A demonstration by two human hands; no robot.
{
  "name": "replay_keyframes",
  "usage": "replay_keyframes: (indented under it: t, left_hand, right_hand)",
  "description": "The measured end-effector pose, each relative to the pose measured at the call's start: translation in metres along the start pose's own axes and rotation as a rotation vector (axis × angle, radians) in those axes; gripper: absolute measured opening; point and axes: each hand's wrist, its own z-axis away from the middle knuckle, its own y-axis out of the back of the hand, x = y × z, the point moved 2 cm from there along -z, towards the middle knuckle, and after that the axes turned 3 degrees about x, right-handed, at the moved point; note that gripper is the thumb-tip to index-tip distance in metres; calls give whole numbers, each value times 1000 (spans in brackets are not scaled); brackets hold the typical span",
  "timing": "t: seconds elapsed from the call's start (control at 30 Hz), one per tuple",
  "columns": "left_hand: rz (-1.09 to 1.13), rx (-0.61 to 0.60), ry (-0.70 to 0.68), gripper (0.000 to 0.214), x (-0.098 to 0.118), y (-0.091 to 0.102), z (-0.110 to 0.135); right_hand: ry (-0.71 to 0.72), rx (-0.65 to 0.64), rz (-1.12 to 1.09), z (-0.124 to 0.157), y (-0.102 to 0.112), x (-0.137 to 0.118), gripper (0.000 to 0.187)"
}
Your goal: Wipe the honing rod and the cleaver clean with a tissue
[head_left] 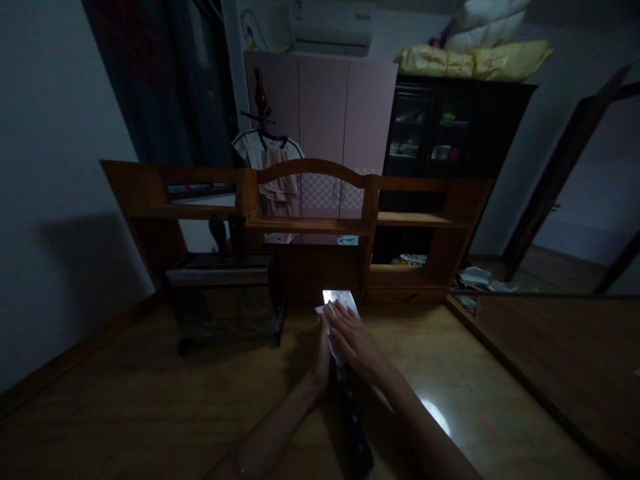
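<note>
A large knife lies lengthwise on the wooden desk (150, 400), its dark handle (356, 427) toward me and its shiny blade (339, 297) pointing at the shelf. My right hand (356, 341) rests flat on the blade with fingers stretched out, pressing a white tissue (323, 312) against the metal. Beside it, my left hand (321, 360) stands on edge against the blade's left side. Its fingers are mostly hidden behind the right hand.
A wooden shelf unit (310, 223) stands along the desk's back edge. A dark knife rack with a tray (225, 293) sits to the left of the hands. Behind are a pink wardrobe (325, 113), a dark cabinet (450, 127) and a mirror or glass panel (550, 347) at right. The room is dim.
</note>
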Motion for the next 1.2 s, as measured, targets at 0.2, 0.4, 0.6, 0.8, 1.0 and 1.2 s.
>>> replay_keyframes:
  t: [0.2, 0.4, 0.6, 0.8, 1.0, 1.2]
  left_hand:
    - [31, 2, 59, 58, 2, -1, 3]
    - [39, -67, 111, 59, 3, -6, 5]
    - [18, -57, 112, 57, 2, -4, 2]
    - [17, -85, 114, 59, 1, -4, 3]
    - [-14, -79, 156, 60, 5, -12, 11]
    - [-15, -79, 161, 59, 7, -16, 13]
  right_hand:
    - [-83, 64, 146, -1, -1, 16, 51]
    - [-210, 126, 208, 3, -2, 37, 52]
    - [-273, 215, 261, 4, -7, 36, 52]
    - [-330, 302, 289, 5, -9, 28, 53]
    - [-405, 285, 314, 5, -4, 28, 53]
    - [-479, 273, 198, 5, 0, 29, 50]
